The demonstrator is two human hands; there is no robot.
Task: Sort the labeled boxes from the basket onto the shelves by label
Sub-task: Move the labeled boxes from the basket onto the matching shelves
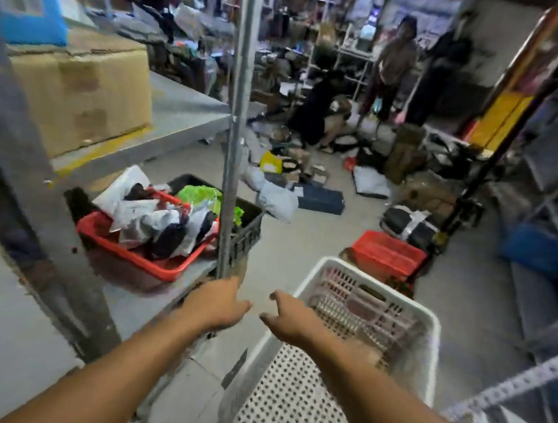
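head view, forward-down, close over hands (253, 312)

white basket (370, 291) cut by bottom edge, its contents blurred, box labels unreadable, far people blurred

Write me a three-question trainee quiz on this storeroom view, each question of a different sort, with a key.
1. True or false: the left hand grips a parcel.
2. Multiple choice: the red tray of bagged parcels sits A) on the floor, B) on the lower shelf, C) inside the white basket.
3. Fill in: on the upper shelf stands a large ______ box.

Key:
1. False; both it and the right hand reach forward with nothing in their grip.
2. B; it lies beside a black crate.
3. Cardboard.
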